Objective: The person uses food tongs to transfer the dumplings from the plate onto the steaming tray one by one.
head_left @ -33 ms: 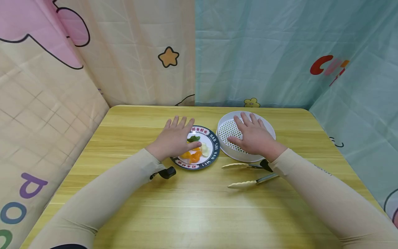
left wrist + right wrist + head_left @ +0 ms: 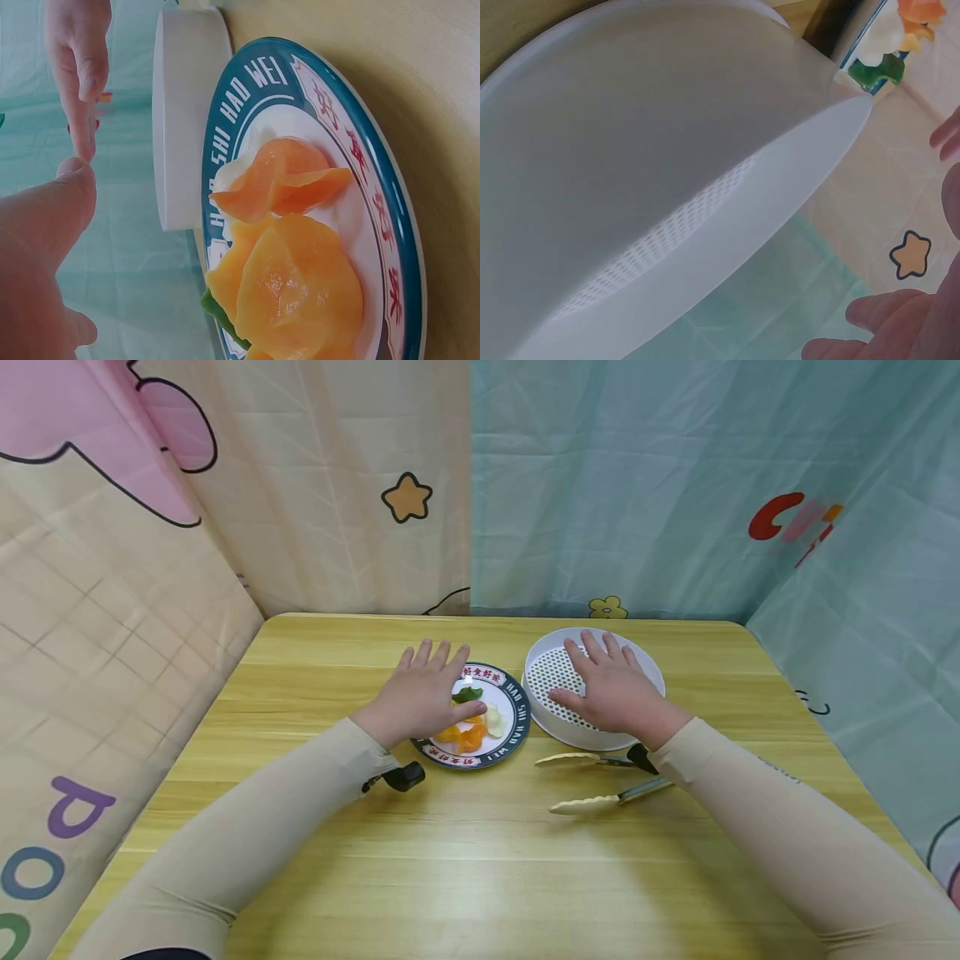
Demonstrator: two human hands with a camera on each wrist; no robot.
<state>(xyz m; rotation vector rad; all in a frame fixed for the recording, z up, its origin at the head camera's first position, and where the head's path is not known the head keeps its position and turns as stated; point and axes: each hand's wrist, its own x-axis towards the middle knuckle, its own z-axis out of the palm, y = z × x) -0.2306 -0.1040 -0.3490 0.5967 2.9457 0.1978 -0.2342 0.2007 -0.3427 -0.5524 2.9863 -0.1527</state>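
My left hand [image 2: 416,697] hovers over the left part of a blue-rimmed plate [image 2: 517,718], fingers spread and nothing held. On that plate lie orange pieces [image 2: 281,180], yellow pieces [image 2: 300,277], a green leafy piece [image 2: 467,694] and a pale whitish piece [image 2: 494,722]. To the right, my right hand [image 2: 618,693] is spread above a round white steamer basket [image 2: 551,681] with a perforated bottom, also holding nothing. Below the right wrist, tongs [image 2: 588,804] with cream scalloped tips lie spread on the table, their handle end hidden by the sleeve.
Plate and basket stand side by side on the wooden table [image 2: 480,877], toward its far edge. Patterned curtains [image 2: 637,485] enclose the table at the back and both sides. A small black device [image 2: 405,776] sits at the left wrist.
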